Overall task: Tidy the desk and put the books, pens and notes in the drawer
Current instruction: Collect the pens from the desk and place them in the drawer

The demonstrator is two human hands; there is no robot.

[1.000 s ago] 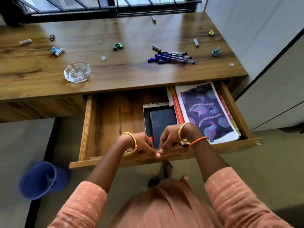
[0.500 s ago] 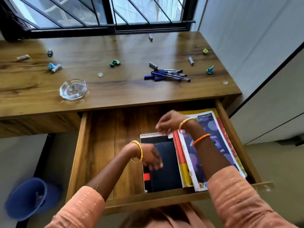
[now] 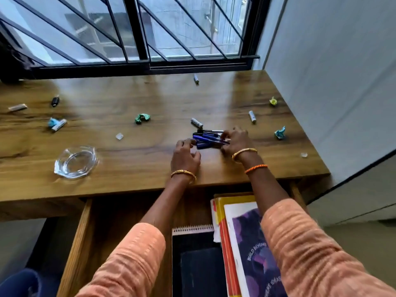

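A bundle of blue and black pens (image 3: 205,139) lies on the wooden desk (image 3: 128,181), right of centre. My right hand (image 3: 234,140) curls over the bundle's right end and grips it. My left hand (image 3: 185,155) touches the left end with loosely bent fingers. Below the desk edge the drawer (image 3: 75,243) stands pulled out. Inside it lie a purple-covered book (image 3: 250,243) on yellow and orange books (image 3: 222,211), and a black notebook (image 3: 197,264) on a spiral pad (image 3: 192,229). My sleeves hide parts of them.
A glass ashtray (image 3: 76,161) sits at the desk's front left. Crumpled scraps, green (image 3: 141,118), blue (image 3: 280,133) and yellow (image 3: 273,101), and small grey cylinders (image 3: 252,116) are scattered about. A wall bounds the right side, a barred window the back. A blue bin (image 3: 17,284) stands lower left.
Both hands left the drawer and reached up onto the desk to the pens. The view tilted up toward the window.
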